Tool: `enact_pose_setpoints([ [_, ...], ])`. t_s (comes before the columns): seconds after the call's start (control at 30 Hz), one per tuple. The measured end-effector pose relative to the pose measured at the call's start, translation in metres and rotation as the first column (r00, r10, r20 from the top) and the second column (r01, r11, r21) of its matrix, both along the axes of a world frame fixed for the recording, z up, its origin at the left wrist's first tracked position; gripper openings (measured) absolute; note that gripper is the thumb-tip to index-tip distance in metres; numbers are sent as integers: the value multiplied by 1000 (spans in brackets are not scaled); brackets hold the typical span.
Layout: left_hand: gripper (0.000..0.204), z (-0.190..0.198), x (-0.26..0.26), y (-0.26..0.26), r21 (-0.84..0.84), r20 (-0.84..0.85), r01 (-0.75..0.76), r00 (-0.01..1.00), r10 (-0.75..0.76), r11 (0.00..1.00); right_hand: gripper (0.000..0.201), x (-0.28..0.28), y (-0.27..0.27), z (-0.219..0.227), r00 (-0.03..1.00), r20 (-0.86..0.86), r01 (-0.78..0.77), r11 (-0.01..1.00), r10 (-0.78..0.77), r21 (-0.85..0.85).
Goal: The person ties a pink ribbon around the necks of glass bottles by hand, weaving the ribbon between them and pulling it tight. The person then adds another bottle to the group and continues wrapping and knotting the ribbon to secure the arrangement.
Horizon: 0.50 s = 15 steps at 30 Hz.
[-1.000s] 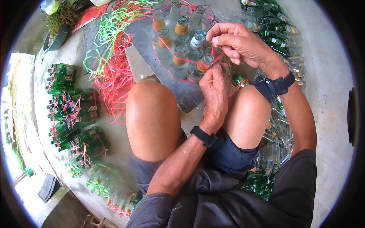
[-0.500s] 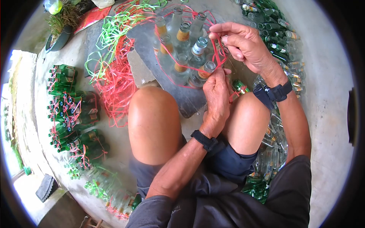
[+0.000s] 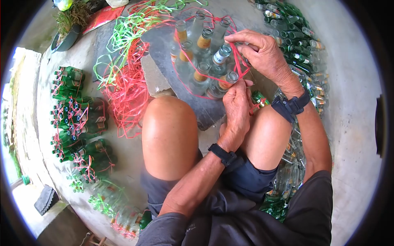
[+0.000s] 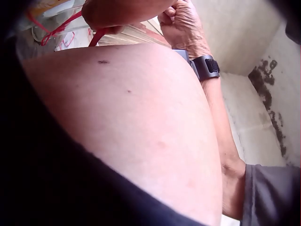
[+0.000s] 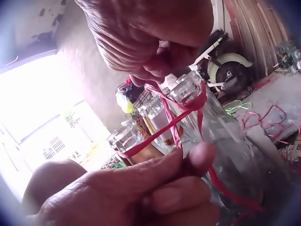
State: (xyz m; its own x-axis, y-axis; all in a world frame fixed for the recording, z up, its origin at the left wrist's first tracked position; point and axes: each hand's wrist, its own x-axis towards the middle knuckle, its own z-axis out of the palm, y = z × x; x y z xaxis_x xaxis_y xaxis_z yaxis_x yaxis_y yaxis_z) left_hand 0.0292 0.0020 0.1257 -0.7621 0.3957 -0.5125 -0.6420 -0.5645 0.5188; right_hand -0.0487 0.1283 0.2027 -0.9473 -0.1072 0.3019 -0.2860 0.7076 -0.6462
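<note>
Several clear glass bottles (image 3: pixel 204 57) stand bunched on a grey slab (image 3: pixel 164 41), ringed by a red plastic string (image 3: pixel 197 95). My left hand (image 3: pixel 243 85) reaches between my knees and pinches the string beside the nearest bottle neck (image 3: pixel 231 77). Just above it, my right hand (image 3: pixel 238 45) pinches the same string over the bunch. In the right wrist view the red string (image 5: pixel 175 117) crosses around a bottle neck (image 5: pixel 188 89) between the right hand (image 5: pixel 150 70) and the left hand (image 5: pixel 188 162). A bare knee (image 4: pixel 141 132) fills the left wrist view, with the right hand (image 4: pixel 181 21) behind it.
Tied bundles of green bottles (image 3: pixel 78 119) lie at the left. Loose red and green strings (image 3: pixel 123 74) are heaped beside a stone block (image 3: pixel 154 76). More green bottles (image 3: pixel 299 41) lie at the upper right, and clear ones (image 3: pixel 295 156) under my right arm.
Both hands have closed in on the nearest bottle neck. The right hand has come down and left with the string, and the loop sits tighter around the bunch.
</note>
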Motion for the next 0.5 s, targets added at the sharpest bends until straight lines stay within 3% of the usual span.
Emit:
enact_pose_setpoints([
  [0.23, 29, -6, -1, 3, 51, 11, -7, 1000, 6, 999, 33, -1, 2, -2, 996, -70, -52, 997, 56, 51],
  [0.43, 29, -8, -1, 3, 60, 15, -8, 1000, 7, 998, 34, 1, -4, 4, 998, 49, -30, 997, 27, 72],
  [0.5, 29, -7, -1, 3, 63, 20, -9, 1000, 8, 998, 33, -1, -5, 4, 993, -51, -100, 983, 109, 151],
])
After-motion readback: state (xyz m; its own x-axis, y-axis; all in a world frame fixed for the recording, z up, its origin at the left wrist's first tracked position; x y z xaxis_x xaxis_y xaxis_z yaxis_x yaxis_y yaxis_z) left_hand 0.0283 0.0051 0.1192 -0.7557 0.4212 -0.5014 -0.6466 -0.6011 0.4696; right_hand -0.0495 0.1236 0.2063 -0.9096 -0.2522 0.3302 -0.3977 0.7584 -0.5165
